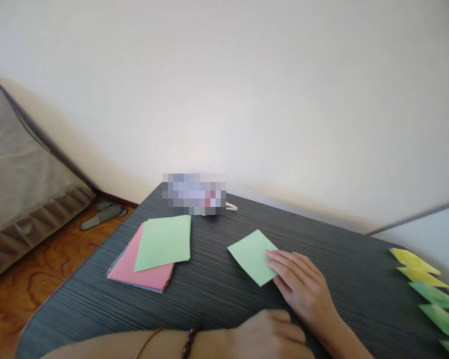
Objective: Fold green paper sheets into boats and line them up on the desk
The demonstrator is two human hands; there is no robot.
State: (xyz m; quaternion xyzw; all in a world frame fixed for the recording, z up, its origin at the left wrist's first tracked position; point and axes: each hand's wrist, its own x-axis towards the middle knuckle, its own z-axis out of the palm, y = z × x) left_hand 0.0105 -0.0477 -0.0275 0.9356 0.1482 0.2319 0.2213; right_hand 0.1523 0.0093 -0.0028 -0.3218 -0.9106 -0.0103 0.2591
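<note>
Firstly, at left we note a paper stack [151, 278]; centrally, a single green sheet [250, 258]; nearer, the left hand [271, 335], curled, contents undeterminable; beyond it the right hand [305, 284], pinching the sheet's right corner; at right, folded papers [438, 319]. We judge single-sheet handling underway; the next move calls for a light, crease-free grip.

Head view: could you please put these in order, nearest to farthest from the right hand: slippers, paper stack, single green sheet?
1. Single green sheet: at the fingertips of the right hand.
2. Paper stack: farther left on the table.
3. Slippers: on the floor, beyond the table's left edge.
</note>
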